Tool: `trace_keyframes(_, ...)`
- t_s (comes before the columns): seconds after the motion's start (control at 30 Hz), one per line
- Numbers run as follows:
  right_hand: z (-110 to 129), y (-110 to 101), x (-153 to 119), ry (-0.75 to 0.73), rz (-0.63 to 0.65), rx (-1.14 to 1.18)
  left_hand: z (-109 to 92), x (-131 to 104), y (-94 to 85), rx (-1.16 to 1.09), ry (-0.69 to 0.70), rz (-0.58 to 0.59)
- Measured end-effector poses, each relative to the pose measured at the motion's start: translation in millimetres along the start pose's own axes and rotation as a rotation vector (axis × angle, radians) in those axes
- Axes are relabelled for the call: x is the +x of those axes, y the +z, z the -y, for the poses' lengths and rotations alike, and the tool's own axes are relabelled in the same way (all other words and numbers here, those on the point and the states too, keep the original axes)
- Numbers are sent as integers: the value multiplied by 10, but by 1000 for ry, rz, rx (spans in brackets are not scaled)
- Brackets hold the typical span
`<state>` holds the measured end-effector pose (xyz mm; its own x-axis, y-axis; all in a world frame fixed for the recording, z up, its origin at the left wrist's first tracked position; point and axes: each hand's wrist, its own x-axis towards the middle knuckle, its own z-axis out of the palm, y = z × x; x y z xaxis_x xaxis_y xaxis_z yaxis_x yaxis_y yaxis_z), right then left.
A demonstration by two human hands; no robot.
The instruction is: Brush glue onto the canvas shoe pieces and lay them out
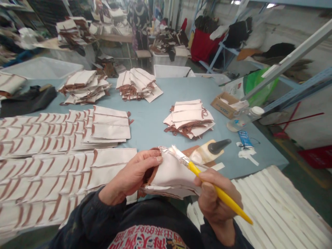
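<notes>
My left hand (135,173) pinches the brown-edged corner of a cream fabric panel (172,173), thumb on top. More layers lie beneath that panel at the table's front edge. In my right hand (218,197) is a brush with a yellow handle (225,199), held like a pen. Its pale bristles (176,152) are at the panel's far edge, close to my left thumb; whether they touch it I cannot tell. Just beyond the brush lies a cream-coloured container with a dark tapered nozzle (219,146), on a brown piece.
Overlapping rows of cream panels (52,166) cover the table's left. Stacks of panels (190,116) stand farther back. A clear bottle (243,119), a small cardboard box (225,105) and a blue packet (245,139) sit at right. White strips (282,204) lie lower right.
</notes>
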<state>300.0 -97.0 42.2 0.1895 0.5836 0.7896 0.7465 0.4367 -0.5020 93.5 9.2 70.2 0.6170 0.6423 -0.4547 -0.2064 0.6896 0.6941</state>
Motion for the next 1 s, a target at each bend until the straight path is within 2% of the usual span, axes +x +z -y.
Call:
trace_keyframes(0.2,-3,-76,-24,14,-39,40,12,19,-35,-22,-2,-5)
trace_keyframes(0.4,90,-59,-53,-8,14,21,18,34,-60,21,-4,2)
trace_keyframes(0.6,62,61,-25,101,-202,-53,48,36,-83,59,-7,-21)
trace_keyframes(0.73,74,109,36,168,-176,10,72,48,-96,124,15,-14)
trace_keyframes(0.9,111,79,-58,118,-126,-9,89,87,-106,121,80,-42)
trace_keyframes(1.0,144,161,-52,100,-66,-58,74,100,-47,100,90,-45)
